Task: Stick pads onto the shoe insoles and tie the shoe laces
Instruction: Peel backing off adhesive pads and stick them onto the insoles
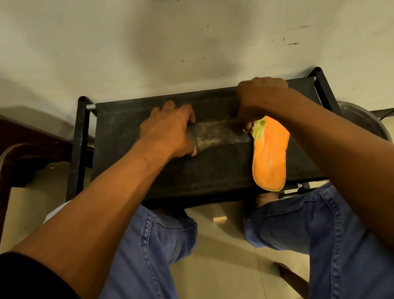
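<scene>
Bench: a small black fabric-topped stand [145, 179] on a black frame, set against a pale wall, directly in front of the seated person.
Dark insole: a dark, worn insole [219, 134] lies crosswise on the middle of the stand top, its surface greyish with a faint grid pattern.
Orange insole: an orange insole [271, 155] lies lengthwise on the right part of the stand, its near end reaching just past the front edge, its far end beside the right end of the dark insole.
Pad: a pale yellow-green crumpled piece [259, 130] sits at the far end of the orange insole; whether it is a pad or a peeled backing cannot be told.
Left hand: the left hand [169, 130] rests palm down on the left end of the dark insole, its fingers curled over the far edge and the thumb at the near edge, gripping that end.
Right hand: the right hand [262, 100] hangs over the gap between the 2 insoles, fingers bunched downward and pinching at the yellow-green piece; the fingertips are mostly hidden beneath the knuckles.
Legs: 2 knees in blue jeans [140, 266] sit apart below the stand.
Left side: a dark brown chair [0, 157] stands beside the stand.
</scene>
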Demonstrator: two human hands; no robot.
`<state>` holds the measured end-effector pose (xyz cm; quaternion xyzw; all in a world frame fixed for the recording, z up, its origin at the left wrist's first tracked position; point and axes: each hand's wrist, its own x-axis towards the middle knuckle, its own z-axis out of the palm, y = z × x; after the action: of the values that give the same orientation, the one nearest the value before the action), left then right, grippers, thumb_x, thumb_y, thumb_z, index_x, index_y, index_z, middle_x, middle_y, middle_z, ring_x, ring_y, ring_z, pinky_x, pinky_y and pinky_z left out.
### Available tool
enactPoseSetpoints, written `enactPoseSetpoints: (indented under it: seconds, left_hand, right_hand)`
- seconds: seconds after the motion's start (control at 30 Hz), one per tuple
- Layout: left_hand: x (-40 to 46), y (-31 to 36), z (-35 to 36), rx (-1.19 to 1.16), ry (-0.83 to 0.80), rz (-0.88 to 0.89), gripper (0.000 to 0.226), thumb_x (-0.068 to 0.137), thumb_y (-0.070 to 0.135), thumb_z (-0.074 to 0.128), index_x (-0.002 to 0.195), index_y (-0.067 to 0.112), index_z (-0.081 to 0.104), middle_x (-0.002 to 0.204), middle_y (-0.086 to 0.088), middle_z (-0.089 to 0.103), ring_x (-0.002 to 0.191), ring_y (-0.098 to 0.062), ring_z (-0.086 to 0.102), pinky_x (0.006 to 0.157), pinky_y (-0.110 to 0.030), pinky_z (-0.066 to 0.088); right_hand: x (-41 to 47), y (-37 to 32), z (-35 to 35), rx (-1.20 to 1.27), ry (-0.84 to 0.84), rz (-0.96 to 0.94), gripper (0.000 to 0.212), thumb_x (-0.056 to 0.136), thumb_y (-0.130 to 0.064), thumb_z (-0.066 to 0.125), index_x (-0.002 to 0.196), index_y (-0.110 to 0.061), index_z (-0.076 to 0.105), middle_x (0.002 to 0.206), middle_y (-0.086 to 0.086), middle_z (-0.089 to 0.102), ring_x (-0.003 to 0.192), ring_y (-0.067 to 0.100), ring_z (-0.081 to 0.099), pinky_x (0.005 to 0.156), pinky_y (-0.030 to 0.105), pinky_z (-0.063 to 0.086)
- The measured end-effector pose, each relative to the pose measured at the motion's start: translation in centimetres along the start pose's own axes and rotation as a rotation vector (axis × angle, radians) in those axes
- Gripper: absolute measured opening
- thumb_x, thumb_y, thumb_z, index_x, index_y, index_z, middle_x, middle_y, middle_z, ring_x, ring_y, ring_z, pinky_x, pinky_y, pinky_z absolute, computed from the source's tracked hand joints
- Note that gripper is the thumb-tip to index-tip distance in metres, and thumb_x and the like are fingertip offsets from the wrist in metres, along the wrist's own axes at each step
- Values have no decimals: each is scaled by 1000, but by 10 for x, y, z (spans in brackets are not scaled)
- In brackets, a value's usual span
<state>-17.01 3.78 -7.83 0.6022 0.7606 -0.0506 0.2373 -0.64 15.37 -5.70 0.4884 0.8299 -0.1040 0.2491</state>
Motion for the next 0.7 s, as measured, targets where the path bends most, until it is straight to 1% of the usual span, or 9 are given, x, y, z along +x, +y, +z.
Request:
enactPoseSetpoints:
  seconds: [0.03, 0.1, 0.2, 0.27, 0.37, 0.47, 0.57, 0.63, 0.7]
  left_hand:
    - [0, 0, 0, 1, 1, 2, 80, 65, 39, 94, 133, 34, 51, 137, -5, 45, 128, -31, 45, 93, -46, 47]
    - [0, 0, 0, 1, 3, -1, 81, 64, 39, 94, 133, 33, 51, 137, -5, 45, 127, -31, 45, 92, -45, 47]
    - [1, 0, 0, -5, 6, -11, 81, 63, 39, 94, 131, 33, 51, 136, -4, 45, 127, -31, 45, 88, -44, 46]
    - [2, 0, 0, -5, 7, -11, 80, 63, 39, 94, 131, 34, 51, 136, -4, 45, 127, -31, 45, 86, -43, 45]
    - [2, 0, 0, -6, 2, -13, 80, 64, 39, 93, 132, 34, 51, 138, -4, 44, 129, -31, 44, 85, -42, 43]
    - [0, 1, -1, -4, -3, -17, 80, 66, 38, 93, 134, 35, 50, 140, -4, 43, 129, -31, 43, 90, -44, 45]
    - [-1, 3, -2, 1, -9, -23, 78, 66, 37, 93, 132, 34, 49, 139, -5, 43, 128, -31, 43, 88, -43, 44]
    - [-3, 4, -4, 12, -19, -22, 79, 67, 37, 92, 133, 33, 49, 140, -6, 42, 129, -32, 43, 89, -44, 45]
    - [-4, 7, -5, 25, -28, -22, 81, 68, 38, 92, 136, 33, 48, 141, -6, 42, 129, -32, 43, 91, -45, 46]
  right_hand:
    - [0, -2, 1, 1, -6, -15, 45, 72, -35, 87, 97, -19, 54, 87, 6, 58, 91, 27, 60, 81, 41, 52]
    - [0, -9, 2, 28, -31, -56, 40, 73, -33, 87, 95, -16, 58, 81, 4, 58, 87, 24, 61, 79, 39, 56]
    - [-2, -22, 1, 51, -104, -112, 34, 70, -32, 89, 81, -14, 62, 75, 2, 60, 75, 19, 62, 73, 36, 57]
    - [-2, -26, 2, 54, -145, -121, 35, 70, -32, 89, 80, -17, 59, 77, 2, 61, 78, 20, 63, 78, 38, 59]
    - [-1, -15, 2, 11, -60, -53, 38, 71, -34, 88, 82, -18, 55, 77, 3, 56, 85, 24, 61, 80, 39, 57]
    - [-1, 5, 0, 1, 56, 24, 38, 74, -33, 85, 96, -16, 58, 81, 5, 55, 89, 27, 60, 76, 38, 49]
    - [-5, 19, 1, 149, 30, 6, 39, 72, -34, 87, 99, -12, 71, 89, 6, 67, 87, 25, 63, 72, 36, 52]
    - [-15, 26, 0, 349, 44, -30, 24, 74, -29, 86, 91, -14, 79, 91, 4, 74, 88, 22, 67, 79, 38, 57]
    - [-34, 35, 0, 536, 125, -50, 7, 78, -21, 84, 83, -18, 81, 87, 0, 75, 86, 16, 69, 84, 38, 58]
